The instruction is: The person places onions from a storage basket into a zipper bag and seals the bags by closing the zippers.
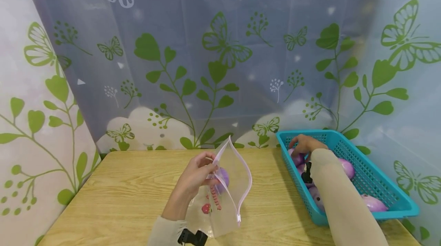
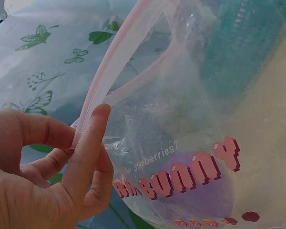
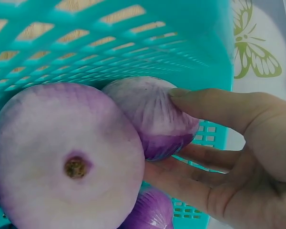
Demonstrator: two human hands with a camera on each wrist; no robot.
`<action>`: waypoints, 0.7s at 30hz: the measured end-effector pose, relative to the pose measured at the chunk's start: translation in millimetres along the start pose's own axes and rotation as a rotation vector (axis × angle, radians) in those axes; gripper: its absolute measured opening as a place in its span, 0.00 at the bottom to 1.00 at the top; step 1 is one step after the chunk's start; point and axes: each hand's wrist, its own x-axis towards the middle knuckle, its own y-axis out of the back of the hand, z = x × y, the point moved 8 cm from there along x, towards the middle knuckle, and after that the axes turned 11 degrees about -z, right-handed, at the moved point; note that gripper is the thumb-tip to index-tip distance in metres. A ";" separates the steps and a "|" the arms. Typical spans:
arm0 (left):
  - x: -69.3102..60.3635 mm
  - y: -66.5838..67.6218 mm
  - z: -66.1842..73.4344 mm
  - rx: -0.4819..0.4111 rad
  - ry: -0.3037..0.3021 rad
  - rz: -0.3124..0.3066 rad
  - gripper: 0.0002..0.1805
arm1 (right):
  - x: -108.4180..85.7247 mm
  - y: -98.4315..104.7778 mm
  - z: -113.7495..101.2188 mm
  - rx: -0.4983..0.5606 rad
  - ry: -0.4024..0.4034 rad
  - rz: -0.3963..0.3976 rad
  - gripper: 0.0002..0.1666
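Note:
My left hand (image 1: 194,175) pinches the pink zip edge of a clear zip bag (image 1: 229,215) between thumb and fingers. The bag's mouth gapes, and red lettering runs across its side in the left wrist view. A round purple thing (image 2: 200,186) shows through the plastic, too blurred to name surely. Inside the turquoise basket (image 1: 396,196), my right hand (image 1: 306,144) grips a purple onion (image 3: 150,114), thumb on top and fingers underneath. Against that one lies a bigger onion (image 3: 66,129), its root end facing the right wrist camera.
More purple onions (image 1: 373,202) lie in the basket, some partly hidden by my right sleeve (image 1: 341,192). The basket stands at the right of a wooden table (image 1: 138,188). Behind the table hangs a curtain (image 1: 193,58) printed with leaves and butterflies.

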 end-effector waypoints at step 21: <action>0.5 0.1 0.6 -0.009 -0.005 -0.007 0.07 | -20.9 7.1 -5.5 0.043 0.023 -0.098 0.32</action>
